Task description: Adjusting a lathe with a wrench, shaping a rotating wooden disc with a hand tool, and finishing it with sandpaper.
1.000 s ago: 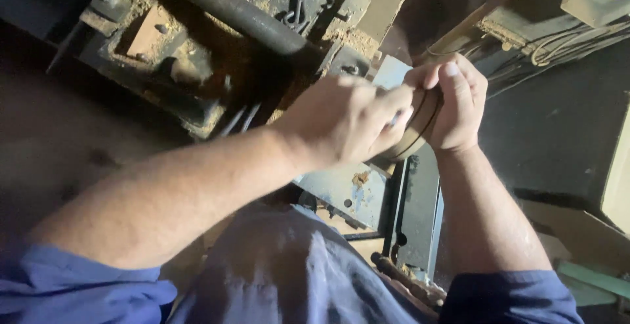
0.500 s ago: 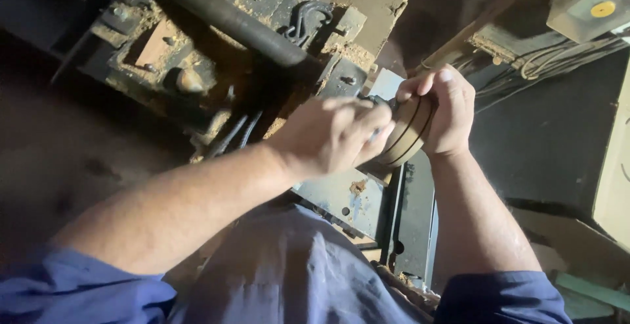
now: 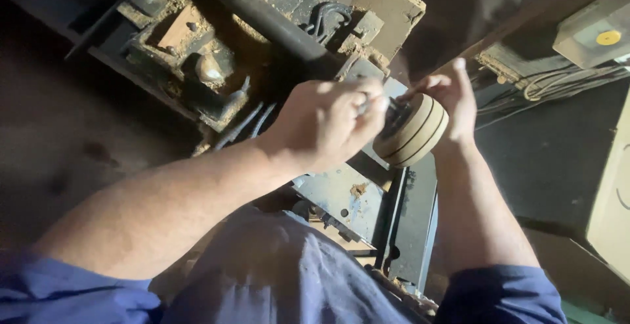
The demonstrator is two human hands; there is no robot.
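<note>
The round wooden disc (image 3: pixel 413 130) sits close against the dusty machine (image 3: pixel 262 55), with dark open room to its right. The right hand (image 3: pixel 453 101) cups the disc from behind, its grip holding the rim. The left hand (image 3: pixel 328 124) is a closed fist at the disc's face; what it holds cannot be told.

My left hand (image 3: pixel 325 124) hides the front of the wooden disc (image 3: pixel 413 130). What it grips is too blurred to tell. My shoulders are cut off below.

Short blue sleeves, blue garment over the lap, bare forearms
</note>
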